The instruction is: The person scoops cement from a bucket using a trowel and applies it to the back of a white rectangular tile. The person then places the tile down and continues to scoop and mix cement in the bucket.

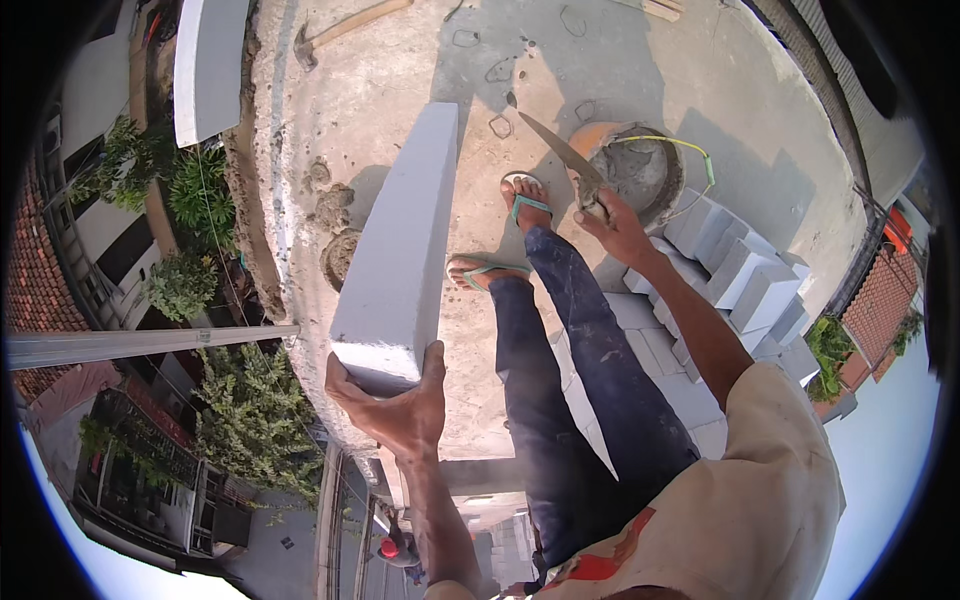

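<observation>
My left hand [390,395] is wrapped round the near end of a long, pale grey block [397,235], which points away from me over the concrete slab. My right hand [610,225] grips a long, tapered metal blade tool [553,140] by its dirty handle, with the point toward the upper left. Just beyond that hand is a round bucket [673,165] of grey mortar with a thin yellow-green curved piece across it. My sandalled feet stand on the slab between the block and the bucket.
More blocks [720,275] are stacked at my right. A hammer [345,25] and a pale block [208,65] are at the upper left, near the slab's edge [260,240], with trees and roofs below. A plank [150,343] juts out there. A worker in a red cap [395,550] is lower down.
</observation>
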